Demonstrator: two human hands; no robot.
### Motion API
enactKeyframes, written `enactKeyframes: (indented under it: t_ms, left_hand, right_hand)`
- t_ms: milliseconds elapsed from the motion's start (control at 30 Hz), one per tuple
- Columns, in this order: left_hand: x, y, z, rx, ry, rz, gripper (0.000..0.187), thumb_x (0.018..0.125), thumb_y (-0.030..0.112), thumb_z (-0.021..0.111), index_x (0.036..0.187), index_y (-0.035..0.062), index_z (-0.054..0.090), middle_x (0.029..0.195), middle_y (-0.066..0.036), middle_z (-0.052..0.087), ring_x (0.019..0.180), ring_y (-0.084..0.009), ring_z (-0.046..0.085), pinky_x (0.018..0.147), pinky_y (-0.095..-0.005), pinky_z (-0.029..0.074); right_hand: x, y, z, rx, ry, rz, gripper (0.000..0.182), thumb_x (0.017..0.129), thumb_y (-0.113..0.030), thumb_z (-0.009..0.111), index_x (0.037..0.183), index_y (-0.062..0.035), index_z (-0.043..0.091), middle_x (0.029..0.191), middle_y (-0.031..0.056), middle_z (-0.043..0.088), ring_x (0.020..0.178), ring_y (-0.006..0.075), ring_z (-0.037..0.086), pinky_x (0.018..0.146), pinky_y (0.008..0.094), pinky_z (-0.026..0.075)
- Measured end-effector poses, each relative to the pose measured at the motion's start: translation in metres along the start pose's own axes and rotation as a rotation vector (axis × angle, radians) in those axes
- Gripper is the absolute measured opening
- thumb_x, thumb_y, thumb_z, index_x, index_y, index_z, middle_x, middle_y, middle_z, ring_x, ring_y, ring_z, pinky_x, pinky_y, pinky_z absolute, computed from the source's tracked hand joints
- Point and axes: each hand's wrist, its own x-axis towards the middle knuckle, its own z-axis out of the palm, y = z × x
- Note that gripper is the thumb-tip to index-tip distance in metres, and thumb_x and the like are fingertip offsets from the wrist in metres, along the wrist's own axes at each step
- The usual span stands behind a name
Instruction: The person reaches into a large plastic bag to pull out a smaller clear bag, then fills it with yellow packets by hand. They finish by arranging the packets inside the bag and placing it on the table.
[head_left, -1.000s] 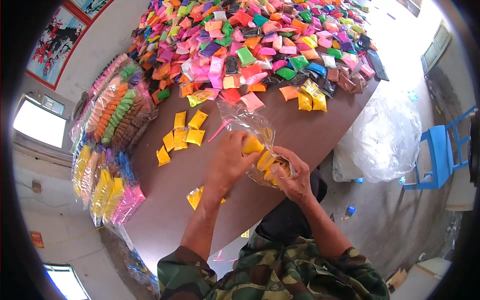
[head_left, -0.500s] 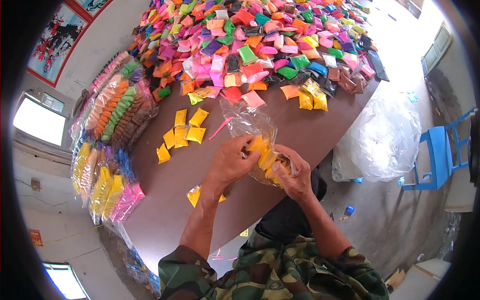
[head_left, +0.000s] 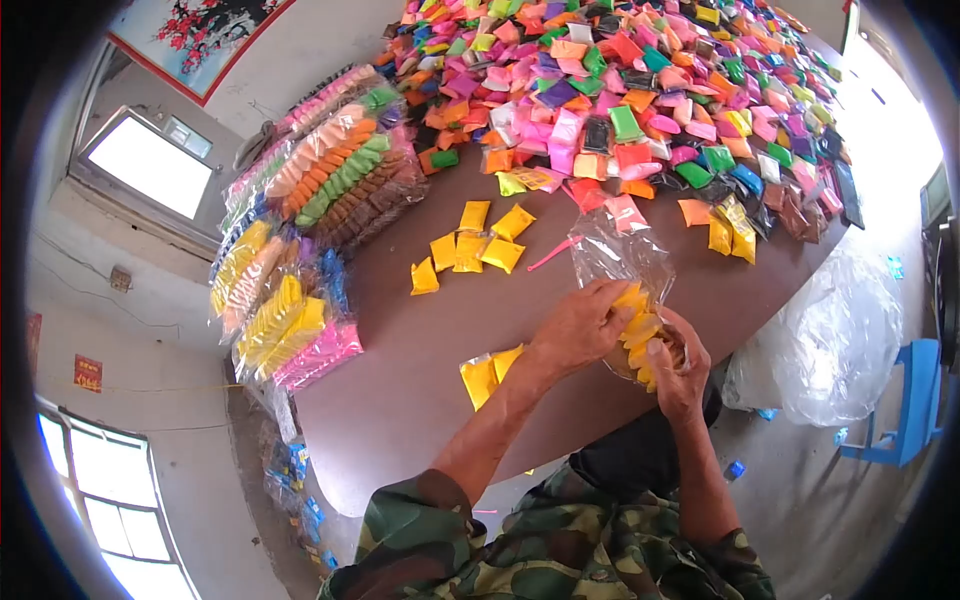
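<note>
A clear plastic bag (head_left: 620, 252) with several yellow packets (head_left: 640, 340) stacked in a row inside it is held low over the near side of the table. My right hand (head_left: 684, 365) wraps round the bag's filled lower right side, thumb against the packets. My left hand (head_left: 580, 325) is closed at the upper left of the row, its fingertips pinching a yellow packet at the bag. Below my left wrist lie loose yellow packets (head_left: 480, 380), partly covered by the forearm. Another group of yellow packets (head_left: 468, 252) rests farther left on the tabletop.
A large heap of coloured packets (head_left: 625, 122) covers the far part of the brown table (head_left: 400, 420). Filled clear bags (head_left: 345, 180) are stacked along the left edge. A pink strip (head_left: 552, 254) lies near the bag. On the right stand a big plastic sack (head_left: 840, 340) and a blue chair (head_left: 912, 400).
The view has turned, so the scene sits farther right and lower at the far side. Both hands stay at the bag; the yellow packets in it now form a tighter row.
</note>
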Motion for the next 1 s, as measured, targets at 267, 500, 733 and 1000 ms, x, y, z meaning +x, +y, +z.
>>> enactKeyframes:
  t_ms: [267,500,733,1000]
  left_hand:
    - [0.0,-0.013,0.016,0.044,0.223,0.048,0.048,0.1,0.026,0.073,0.14,0.0013,0.064,0.13,-0.021,0.071,0.104,-0.0352,0.073,0.092,-0.0425,0.059]
    - [-0.063,-0.039,-0.074,0.079,0.364,-0.216,0.033,0.093,0.021,0.082,0.121,0.0049,0.075,0.111,-0.013,0.078,0.085,-0.0227,0.074,0.077,-0.0346,0.06]
    - [-0.157,-0.071,-0.111,0.281,0.175,-0.526,0.05,0.086,0.034,0.085,0.123,0.0018,0.076,0.119,-0.014,0.077,0.102,-0.0263,0.074,0.092,-0.0386,0.06]
    - [-0.159,-0.062,-0.092,0.117,-0.001,-0.563,0.052,0.08,0.03,0.086,0.121,0.0009,0.074,0.115,-0.012,0.074,0.1,-0.022,0.071,0.089,-0.0352,0.058]
  right_hand:
    - [-0.001,0.008,-0.002,-0.034,0.004,-0.017,0.043,0.101,-0.019,0.07,0.138,0.0021,0.065,0.123,0.0099,0.072,0.114,0.0177,0.068,0.104,0.0333,0.052]
    - [0.001,0.011,-0.005,-0.128,-0.003,-0.077,0.042,0.102,-0.023,0.07,0.137,-0.0003,0.067,0.123,0.0113,0.073,0.112,0.0202,0.07,0.103,0.0341,0.054]
    - [0.001,0.009,-0.001,-0.077,0.004,-0.079,0.04,0.102,-0.022,0.071,0.136,-0.0012,0.067,0.121,0.0109,0.073,0.111,0.0181,0.07,0.1,0.0325,0.057]
    - [0.0,0.008,-0.001,-0.088,0.009,-0.073,0.036,0.103,-0.014,0.071,0.136,-0.0008,0.067,0.122,0.0095,0.072,0.111,0.0177,0.07,0.1,0.0319,0.057]
